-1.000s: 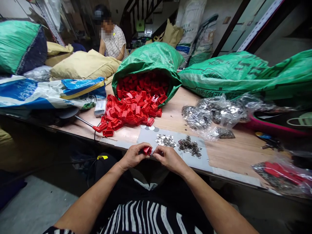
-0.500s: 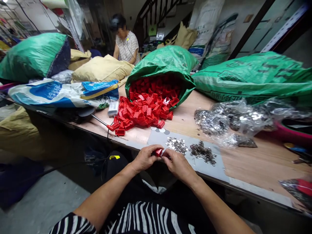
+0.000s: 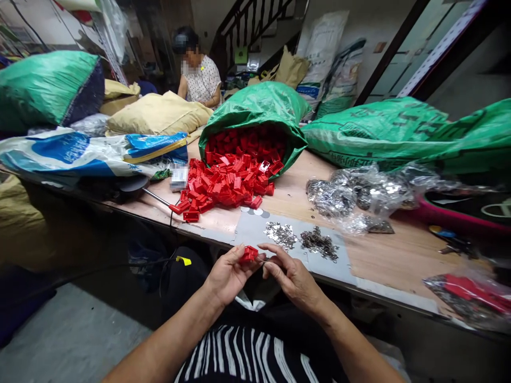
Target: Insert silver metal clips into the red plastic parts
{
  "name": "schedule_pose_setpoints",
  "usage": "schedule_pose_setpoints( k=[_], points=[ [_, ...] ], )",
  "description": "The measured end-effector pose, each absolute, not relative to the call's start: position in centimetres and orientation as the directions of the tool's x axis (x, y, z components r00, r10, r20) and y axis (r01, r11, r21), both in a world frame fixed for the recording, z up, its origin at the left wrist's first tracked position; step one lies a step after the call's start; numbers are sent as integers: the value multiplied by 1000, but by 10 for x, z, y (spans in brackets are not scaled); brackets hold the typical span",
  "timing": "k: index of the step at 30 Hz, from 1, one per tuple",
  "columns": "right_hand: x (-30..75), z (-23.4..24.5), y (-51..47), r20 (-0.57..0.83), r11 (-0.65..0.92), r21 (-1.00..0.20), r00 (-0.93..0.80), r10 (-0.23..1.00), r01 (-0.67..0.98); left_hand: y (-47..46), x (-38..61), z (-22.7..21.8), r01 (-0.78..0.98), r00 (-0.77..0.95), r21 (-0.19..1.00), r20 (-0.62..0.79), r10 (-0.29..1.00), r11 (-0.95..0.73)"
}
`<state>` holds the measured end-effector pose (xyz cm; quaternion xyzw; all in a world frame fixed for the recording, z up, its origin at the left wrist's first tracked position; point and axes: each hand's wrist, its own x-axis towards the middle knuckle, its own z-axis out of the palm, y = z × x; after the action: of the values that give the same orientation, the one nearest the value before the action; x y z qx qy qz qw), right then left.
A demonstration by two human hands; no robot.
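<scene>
My left hand (image 3: 227,277) is closed on a small red plastic housing (image 3: 249,254), held up between thumb and fingers just off the table's front edge. My right hand (image 3: 294,277) is beside it, fingers bent in a pinch close to the housing's right end. A thin small piece seems to show at those fingertips, too small to name. Past my hands, a pile of shiny flat metal pieces (image 3: 280,235) and a pile of darker metal pieces (image 3: 319,244) lie on a grey sheet (image 3: 250,226). Many similar red housings (image 3: 223,183) spill from a green sack (image 3: 255,103).
Clear bags of metal parts (image 3: 351,194) and a pink basin (image 3: 419,213) stand to the right. Another green sack (image 3: 371,133) lies behind them. A blue-white bag (image 3: 80,154) is at the left. Across the table sits another person (image 3: 202,80).
The red housing has turned and shows more fully in my left hand, whose palm has opened upward. My right fingers have drawn slightly back from it. The view has shifted a little to the right.
</scene>
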<state>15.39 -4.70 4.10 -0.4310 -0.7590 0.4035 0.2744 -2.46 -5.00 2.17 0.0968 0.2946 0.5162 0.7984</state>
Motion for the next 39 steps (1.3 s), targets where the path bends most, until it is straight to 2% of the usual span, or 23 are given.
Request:
schedule_pose_setpoints(
  k=[6,14,18,21,24,30,33,37,39],
  points=[
    [149,43,-49,77,345,-796,-482,873,497,-57,-17,27,-798,314,373,-413,855,473],
    [149,42,-53,101,349,-792,-455,885,501,-62,-11,37,-844,297,284,-461,836,456],
    [146,35,-55,173,370,-768,-387,906,522,-64,-9,35,-864,283,269,-441,852,426],
    [143,28,-54,206,340,-819,-315,926,462,-66,-7,32,-867,297,259,-419,858,426],
    [141,25,-52,179,270,-880,-255,950,391,-66,-5,29,-860,314,264,-400,861,437],
    [142,28,-53,93,215,-904,-320,943,370,-65,-5,23,-852,258,320,-433,864,415],
    [142,24,-57,82,216,-871,-302,950,441,-67,-2,21,-847,234,348,-434,870,402],
    [141,17,-64,139,295,-763,-300,944,575,-74,1,16,-843,199,397,-397,896,363],
    [142,16,-67,120,306,-725,-324,938,617,-77,1,11,-815,198,441,-398,896,376]
  ],
)
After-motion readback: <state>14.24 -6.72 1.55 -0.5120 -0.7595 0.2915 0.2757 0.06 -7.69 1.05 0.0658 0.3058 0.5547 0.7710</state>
